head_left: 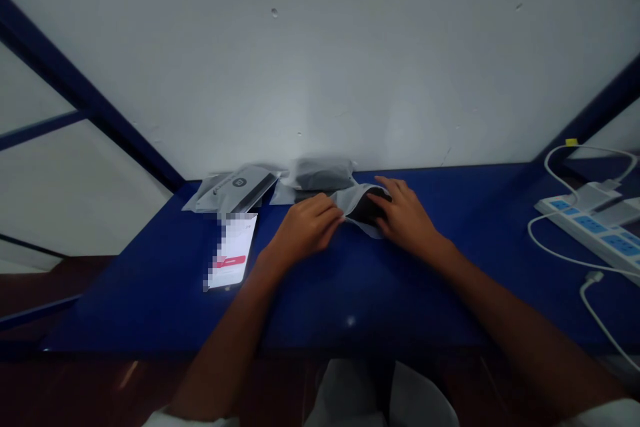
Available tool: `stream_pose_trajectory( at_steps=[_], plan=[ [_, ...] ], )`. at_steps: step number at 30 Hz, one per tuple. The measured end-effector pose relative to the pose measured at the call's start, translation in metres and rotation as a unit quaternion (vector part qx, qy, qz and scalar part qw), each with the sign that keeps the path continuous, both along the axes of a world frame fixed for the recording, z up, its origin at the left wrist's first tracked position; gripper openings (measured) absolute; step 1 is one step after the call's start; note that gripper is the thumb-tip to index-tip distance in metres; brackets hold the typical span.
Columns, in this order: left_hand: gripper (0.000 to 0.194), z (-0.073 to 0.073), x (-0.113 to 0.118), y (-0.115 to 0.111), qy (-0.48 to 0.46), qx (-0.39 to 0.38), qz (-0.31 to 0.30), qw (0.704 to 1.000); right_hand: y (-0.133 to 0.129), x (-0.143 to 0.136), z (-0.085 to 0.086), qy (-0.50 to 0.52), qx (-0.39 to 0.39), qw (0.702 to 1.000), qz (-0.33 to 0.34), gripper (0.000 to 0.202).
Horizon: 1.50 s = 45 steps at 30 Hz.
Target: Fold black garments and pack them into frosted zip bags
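A frosted plastic bag [354, 197] lies between my hands with its mouth spread toward me. My left hand [314, 221] pinches the bag's left edge between thumb and fingers. At the bag's right side, my right hand [404, 215] has its fingers around a dark flat item [371, 208] in the opening. How far that item sits inside the bag is hidden. Just behind my left hand rests another frosted bag with something dark in it [324, 175].
Several frosted packets [240, 188] lie at the back left of the blue table [350, 293]. A lit phone [233, 253] is left of my left forearm. On the right stands a white power strip [595, 227] with plugged-in adapters, and a white cable [600, 307] trails over the table.
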<state>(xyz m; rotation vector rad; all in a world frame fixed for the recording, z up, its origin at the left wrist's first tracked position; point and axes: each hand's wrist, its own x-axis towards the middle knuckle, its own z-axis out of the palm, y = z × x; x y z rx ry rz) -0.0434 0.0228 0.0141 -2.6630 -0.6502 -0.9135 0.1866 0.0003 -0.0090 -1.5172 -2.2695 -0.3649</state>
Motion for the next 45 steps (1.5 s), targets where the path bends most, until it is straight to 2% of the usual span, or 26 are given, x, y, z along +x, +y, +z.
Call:
stream_pose_trajectory(
  at_steps=[5,8,10,16,20,24,30,32,34,36,39,42,45],
  plan=[
    [0.013,-0.003,0.003,0.0,0.003,0.004,-0.015,1.0,0.005,-0.009,-0.002,-0.008,0.044,0.999,-0.019,0.05],
    [0.012,-0.005,0.005,0.001,0.001,0.0,-0.018,1.0,0.01,-0.012,-0.006,0.019,0.064,0.998,-0.01,0.037],
    [0.011,-0.006,0.005,0.0,0.0,0.0,-0.018,1.0,0.011,-0.011,-0.008,0.045,0.075,0.996,0.007,0.032],
    [0.007,-0.003,0.006,-0.003,-0.016,0.036,-0.006,0.999,0.008,0.007,-0.001,0.119,0.085,0.983,0.112,0.042],
    [0.005,0.0,0.007,-0.005,-0.032,0.039,-0.006,0.999,0.007,0.023,0.008,0.161,0.069,0.965,0.193,0.046],
    [0.006,0.001,0.005,-0.004,-0.04,0.036,-0.002,0.999,0.005,0.035,0.015,0.217,0.034,0.946,0.238,0.049],
    [0.006,0.001,0.002,-0.003,-0.059,0.024,0.006,0.998,-0.001,0.037,0.023,0.383,0.006,0.881,0.276,0.04],
    [0.007,0.001,0.002,-0.003,-0.061,0.027,0.009,0.998,-0.003,0.036,0.024,0.439,-0.006,0.856,0.273,0.025],
    [0.009,0.0,0.001,-0.002,-0.054,0.029,0.016,0.998,-0.003,0.038,0.024,0.511,-0.009,0.826,0.238,0.016],
    [0.011,-0.003,0.001,0.0,-0.041,0.023,0.026,0.999,-0.003,0.043,0.023,0.577,0.002,0.799,0.166,0.024],
    [0.015,-0.009,0.003,0.0,-0.021,0.007,0.038,0.999,-0.006,0.049,0.026,0.613,-0.006,0.786,0.076,0.03],
    [0.02,-0.015,0.01,-0.003,0.025,-0.007,0.035,0.999,-0.016,0.043,0.039,0.623,-0.064,0.776,0.079,0.029],
    [0.018,-0.02,0.016,-0.005,0.082,-0.041,0.025,0.995,-0.027,0.029,0.055,0.629,-0.178,0.754,0.065,0.021]
  ],
)
